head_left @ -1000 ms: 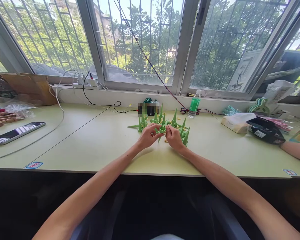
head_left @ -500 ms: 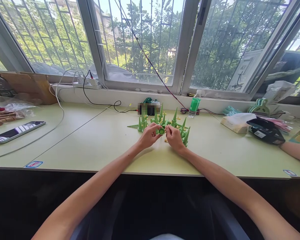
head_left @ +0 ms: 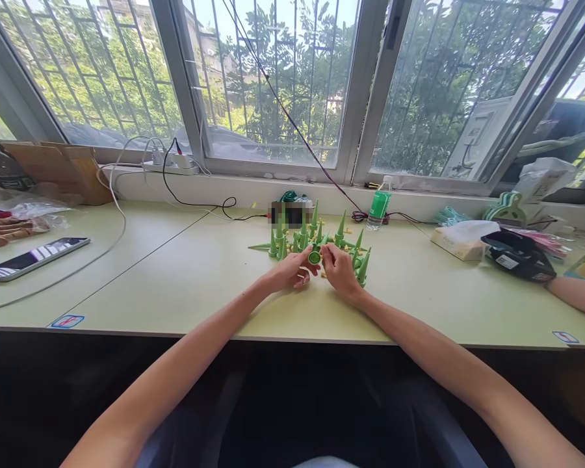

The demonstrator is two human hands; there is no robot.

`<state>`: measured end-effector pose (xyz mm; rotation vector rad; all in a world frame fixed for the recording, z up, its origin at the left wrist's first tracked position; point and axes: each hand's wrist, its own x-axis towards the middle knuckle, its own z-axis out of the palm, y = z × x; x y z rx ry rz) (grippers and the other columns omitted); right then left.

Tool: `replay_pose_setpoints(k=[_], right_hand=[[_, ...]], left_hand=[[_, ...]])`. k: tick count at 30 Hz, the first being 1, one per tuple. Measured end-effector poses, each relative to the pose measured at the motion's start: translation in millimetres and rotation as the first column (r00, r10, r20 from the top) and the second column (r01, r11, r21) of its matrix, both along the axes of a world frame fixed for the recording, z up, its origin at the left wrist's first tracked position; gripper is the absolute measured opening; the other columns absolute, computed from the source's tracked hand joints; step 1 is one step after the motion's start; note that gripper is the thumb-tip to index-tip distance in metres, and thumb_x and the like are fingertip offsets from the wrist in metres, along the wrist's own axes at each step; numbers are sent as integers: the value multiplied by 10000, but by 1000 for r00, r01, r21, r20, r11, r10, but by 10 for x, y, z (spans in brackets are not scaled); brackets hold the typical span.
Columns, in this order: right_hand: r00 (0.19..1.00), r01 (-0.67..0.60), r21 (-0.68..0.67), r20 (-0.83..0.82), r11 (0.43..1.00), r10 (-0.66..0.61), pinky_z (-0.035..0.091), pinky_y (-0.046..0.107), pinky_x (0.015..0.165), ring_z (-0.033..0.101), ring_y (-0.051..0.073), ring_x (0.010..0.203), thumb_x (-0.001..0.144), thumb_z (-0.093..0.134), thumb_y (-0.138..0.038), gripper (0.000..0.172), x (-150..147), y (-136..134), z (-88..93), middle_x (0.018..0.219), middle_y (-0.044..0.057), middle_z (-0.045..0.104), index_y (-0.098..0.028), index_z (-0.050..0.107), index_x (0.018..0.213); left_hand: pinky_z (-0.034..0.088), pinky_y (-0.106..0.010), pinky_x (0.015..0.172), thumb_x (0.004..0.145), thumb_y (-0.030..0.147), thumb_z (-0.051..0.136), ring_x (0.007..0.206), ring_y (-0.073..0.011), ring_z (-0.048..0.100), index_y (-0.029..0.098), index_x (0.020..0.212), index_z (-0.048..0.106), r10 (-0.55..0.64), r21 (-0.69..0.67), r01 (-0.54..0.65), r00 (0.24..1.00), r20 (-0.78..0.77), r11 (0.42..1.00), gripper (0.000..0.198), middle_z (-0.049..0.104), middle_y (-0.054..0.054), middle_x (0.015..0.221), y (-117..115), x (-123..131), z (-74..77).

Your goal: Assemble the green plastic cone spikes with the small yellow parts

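Note:
Over the middle of the desk, a green plastic watering spike [head_left: 314, 257] is held with its round, open threaded end facing me. My left hand [head_left: 293, 270] has it between thumb and index finger, with the other fingers loosely curled below. On the other side, my right hand [head_left: 338, 265] is closed in a pinch at the spike's side; the part under its fingertips is hidden. Just behind both hands are several more green watering spikes [head_left: 340, 229], many standing point up and some lying flat, with small yellow valve pieces among them.
A labelled bottle [head_left: 379, 207] stands by the window sill, near cables. To the right are a tissue box [head_left: 461, 239], a black pouch [head_left: 517, 255] and another person's arm [head_left: 578, 296]. A phone [head_left: 34, 259] and its white cable lie at left.
My left hand has turned and dropped slightly, its lower fingers loosening and moving down from the spike. The spike has tilted a little; my right hand stays almost in place.

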<state>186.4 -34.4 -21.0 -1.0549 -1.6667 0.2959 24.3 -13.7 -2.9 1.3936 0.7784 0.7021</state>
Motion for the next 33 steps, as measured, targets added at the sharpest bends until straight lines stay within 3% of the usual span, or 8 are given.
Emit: replay_pose_setpoints(k=[7,12,22,24,27,30,33], right_hand=[[999,-41,-2,-4,999,41,314,239,531,399,110,494,971,353,-445,359,-13,-3,-2,574,-28,472,-207,443,717],[1000,-18,21,15,1000,18,282,251,532,355,113,499,971,363,-420,362,9,31,-23,549,-36,419,-210,410,681],[999,17,30,40,999,-18,274,256,539,368,112,514,959,382,-394,369,1,58,-34,556,-27,439,-206,386,641],[999,14,28,33,1000,-14,285,254,546,379,114,518,957,382,-397,368,0,51,-24,556,-26,442,-207,383,641],[999,18,22,28,1000,-19,287,253,544,368,115,512,956,381,-399,369,2,49,-19,545,-30,424,-209,382,639],[999,35,8,28,999,-36,278,253,534,356,113,508,957,376,-393,372,4,57,-24,542,-32,416,-207,383,635],[998,55,1,29,998,-55,273,255,528,360,115,512,958,371,-388,373,3,61,-23,546,-26,427,-205,398,633]], left_hand=[[305,-171,366,813,582,603,515,-59,496,121,931,608,-39,52,37,998,50,998,476,581,-60,833,11,-48,-6],[343,-178,401,797,574,625,508,-70,476,146,806,549,-38,220,40,999,-12,975,435,475,18,632,3,-68,-38],[287,-196,409,777,517,660,428,-50,396,153,816,552,126,503,-44,984,-129,863,382,471,46,560,-25,-28,-53],[331,-198,438,764,506,675,469,-45,425,145,819,576,166,571,-78,981,-104,817,378,529,15,683,-6,-19,-70],[393,-204,492,785,474,664,519,-36,446,145,827,618,232,711,-111,970,-74,695,335,547,-20,865,36,-16,-107],[410,-208,520,809,415,654,540,-40,442,163,869,654,295,815,-109,952,-79,570,259,536,-19,898,65,-23,-133],[415,-215,540,820,396,649,545,-48,432,174,886,665,335,861,-90,937,-97,500,231,540,-17,895,73,-22,-141]])
